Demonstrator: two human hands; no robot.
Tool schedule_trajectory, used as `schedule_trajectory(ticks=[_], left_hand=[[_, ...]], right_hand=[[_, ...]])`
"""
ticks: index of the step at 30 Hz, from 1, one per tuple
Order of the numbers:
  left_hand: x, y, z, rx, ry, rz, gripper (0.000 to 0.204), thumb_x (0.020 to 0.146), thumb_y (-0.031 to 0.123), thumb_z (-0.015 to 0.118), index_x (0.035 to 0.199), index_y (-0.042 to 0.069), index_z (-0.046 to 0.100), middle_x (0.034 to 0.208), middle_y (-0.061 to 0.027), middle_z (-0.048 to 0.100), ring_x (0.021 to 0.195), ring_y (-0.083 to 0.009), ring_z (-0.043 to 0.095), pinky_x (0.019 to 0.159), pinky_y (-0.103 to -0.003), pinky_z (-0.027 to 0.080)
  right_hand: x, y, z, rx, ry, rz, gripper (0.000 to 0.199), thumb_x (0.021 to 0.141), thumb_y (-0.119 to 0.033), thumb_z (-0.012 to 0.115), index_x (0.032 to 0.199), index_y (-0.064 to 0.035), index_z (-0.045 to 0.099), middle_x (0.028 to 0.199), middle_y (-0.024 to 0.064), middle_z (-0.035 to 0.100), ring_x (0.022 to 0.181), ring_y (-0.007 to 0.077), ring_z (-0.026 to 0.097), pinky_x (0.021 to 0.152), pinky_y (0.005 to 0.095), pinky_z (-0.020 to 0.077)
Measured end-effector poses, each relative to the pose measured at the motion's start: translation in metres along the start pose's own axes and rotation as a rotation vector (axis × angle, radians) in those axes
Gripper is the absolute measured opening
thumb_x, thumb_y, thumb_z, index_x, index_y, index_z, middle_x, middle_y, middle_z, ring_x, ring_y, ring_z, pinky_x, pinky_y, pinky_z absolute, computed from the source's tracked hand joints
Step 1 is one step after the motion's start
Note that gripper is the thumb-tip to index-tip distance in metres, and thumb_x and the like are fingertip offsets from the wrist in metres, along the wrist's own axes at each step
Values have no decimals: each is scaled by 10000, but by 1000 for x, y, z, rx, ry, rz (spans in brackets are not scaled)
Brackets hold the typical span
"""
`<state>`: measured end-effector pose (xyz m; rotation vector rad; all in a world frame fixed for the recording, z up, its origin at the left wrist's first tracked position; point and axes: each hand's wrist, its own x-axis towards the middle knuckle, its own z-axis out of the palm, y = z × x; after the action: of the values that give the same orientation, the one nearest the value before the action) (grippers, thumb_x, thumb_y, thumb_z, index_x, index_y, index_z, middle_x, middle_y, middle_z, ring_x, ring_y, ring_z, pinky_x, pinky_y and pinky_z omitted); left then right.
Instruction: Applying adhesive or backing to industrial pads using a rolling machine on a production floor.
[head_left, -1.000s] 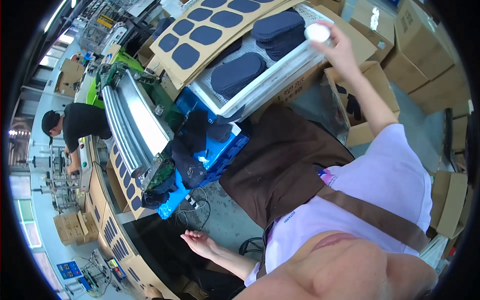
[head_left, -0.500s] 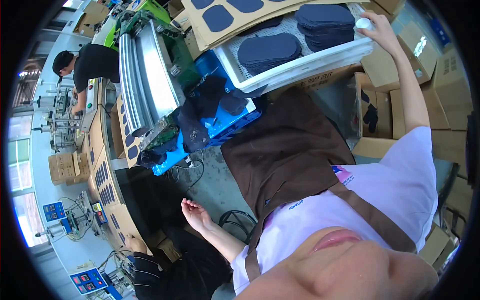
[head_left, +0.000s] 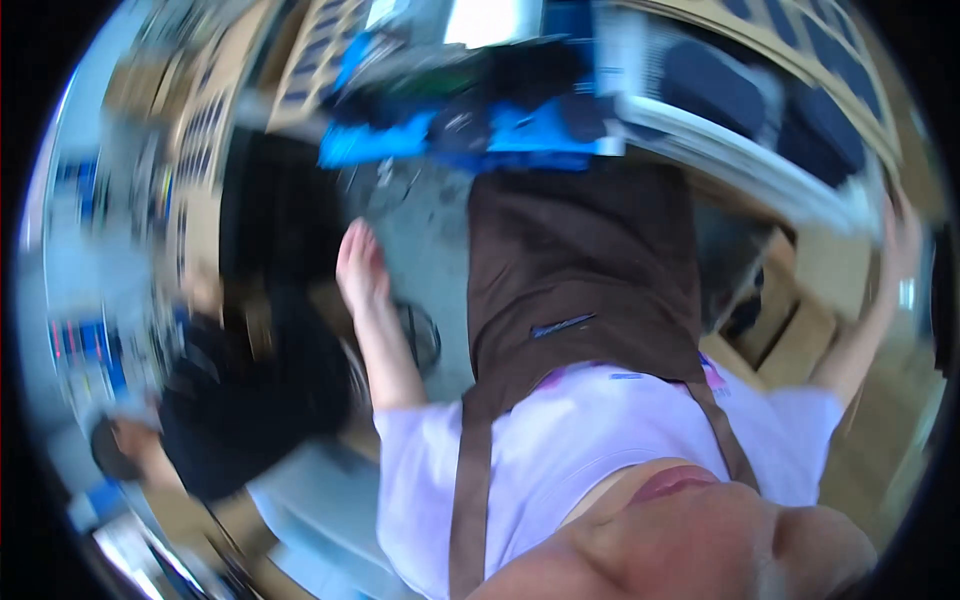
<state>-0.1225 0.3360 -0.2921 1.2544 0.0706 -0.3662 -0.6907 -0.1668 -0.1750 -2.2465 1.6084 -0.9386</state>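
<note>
- I'm watching from far off through the head camera, and the view is smeary, so small things are hard to see.
- The big thing near the hands is the white tray (head_left: 735, 150). It lies past the brown apron (head_left: 585, 250), over to the person's right.
- The tray's long side runs on a slant. One end is by the blue crate (head_left: 540, 125). The other end is by the right hand (head_left: 902, 225).
- The right hand is the near one. It is right at the tray's far right end, with its arm stretched out. I can't tell if the fingers touch the rim or are just beside it.
- I can't tell if that hand is gripping something either. It is too blurry.
- The left hand (head_left: 362, 265) is well apart from the tray, out past its left end and nearer to the body. Its fingers point up, a bit curled, and it looks like it has nothing in it.
- In the tray are two dark piles of pads. One pile (head_left: 715, 85) is nearer the crate end, and the other pile (head_left: 820, 130) is nearer the right hand.
- A brown card sheet (head_left: 785, 45) with dark round shapes lies along the tray's back side.
- A cardboard box (head_left: 800, 330) with flaps is on the body side of the tray.
- Someone in black (head_left: 265, 395) is far left of the tray.
</note>
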Motion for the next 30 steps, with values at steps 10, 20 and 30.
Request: schedule_trajectory(ticks=[10, 20, 30], left_hand=[[-22, -9, -13, -62, 217, -10, 158, 944, 120, 666, 859, -8, 704, 693, -56, 658, 554, -104, 597, 523, -188, 490], [-168, -9, -107, 773, 900, 190, 821, 801, 130, 672, 1516, -25, 299, 1547, -234, 318, 1422, -387, 346, 1181, -394, 320], [-406, -39, -298, 790, 1993, 440, 488, 751, -87, 528, 1230, -12, 470, 1196, -189, 454, 917, -255, 580, 820, -365, 525]], right_hand=[[-148, -157, 157, 288, -744, -882, 159, 882, 44, 632, 1014, -11, 700, 858, 92, 690, 721, 214, 599, 682, 319, 502], [-184, -245, 286, 775, -1283, -768, 222, 980, -78, 603, 1182, -19, 674, 956, 100, 714, 803, 206, 655, 759, 278, 506], [-254, -336, 302, 479, -1359, -1247, 366, 962, -66, 613, 1328, -71, 595, 1038, 98, 716, 833, 222, 667, 767, 292, 519]])
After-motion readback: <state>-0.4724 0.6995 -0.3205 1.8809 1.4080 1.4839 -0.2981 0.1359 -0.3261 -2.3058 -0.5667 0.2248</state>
